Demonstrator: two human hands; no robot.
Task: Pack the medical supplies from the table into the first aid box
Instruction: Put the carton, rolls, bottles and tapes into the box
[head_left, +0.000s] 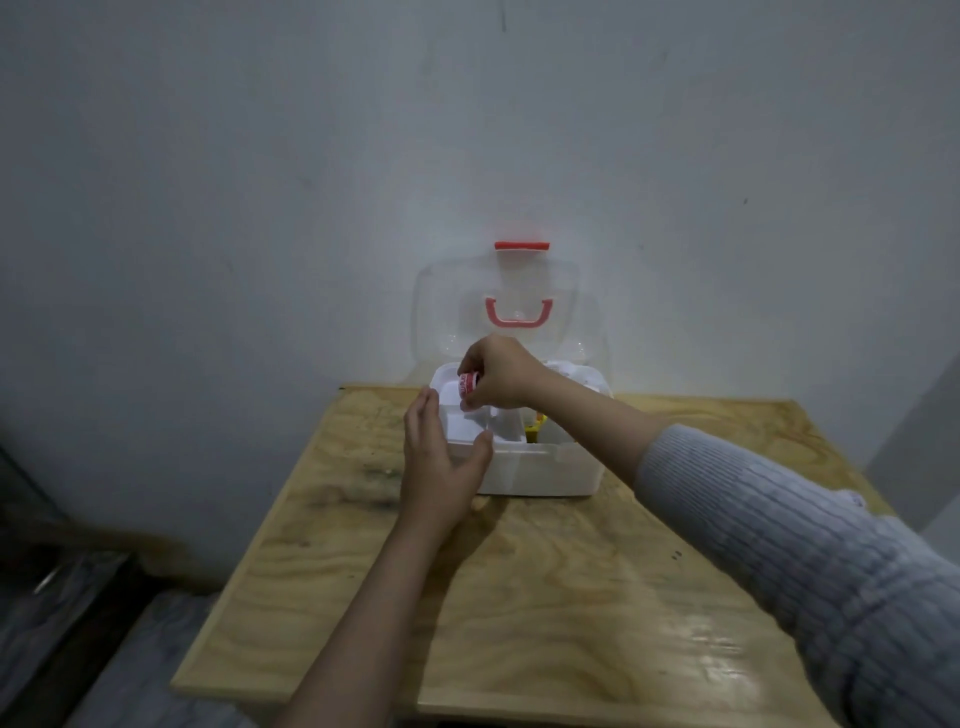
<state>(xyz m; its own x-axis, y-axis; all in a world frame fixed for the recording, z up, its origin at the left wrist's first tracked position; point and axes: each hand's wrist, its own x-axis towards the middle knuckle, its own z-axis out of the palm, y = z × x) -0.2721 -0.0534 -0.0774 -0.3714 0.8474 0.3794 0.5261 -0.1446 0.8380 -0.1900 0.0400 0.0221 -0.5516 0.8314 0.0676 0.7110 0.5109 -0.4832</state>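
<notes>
A white first aid box (540, 470) stands open at the far edge of the wooden table (545, 587). Its clear lid (441, 306), with a red handle and red latch, leans back against the wall. My right hand (501, 371) holds a small red-and-white item (467, 384), perhaps a tape roll or small container, above the box's left compartment. My left hand (441, 462) rests against the box's front left corner, fingers spread and thumb on the rim. Something yellow (535, 428) shows inside the box, partly hidden by my right wrist.
A grey wall rises right behind the box. The table's left edge drops to a dark floor with striped fabric at the lower left. A grey ribbed sleeve covers my right forearm.
</notes>
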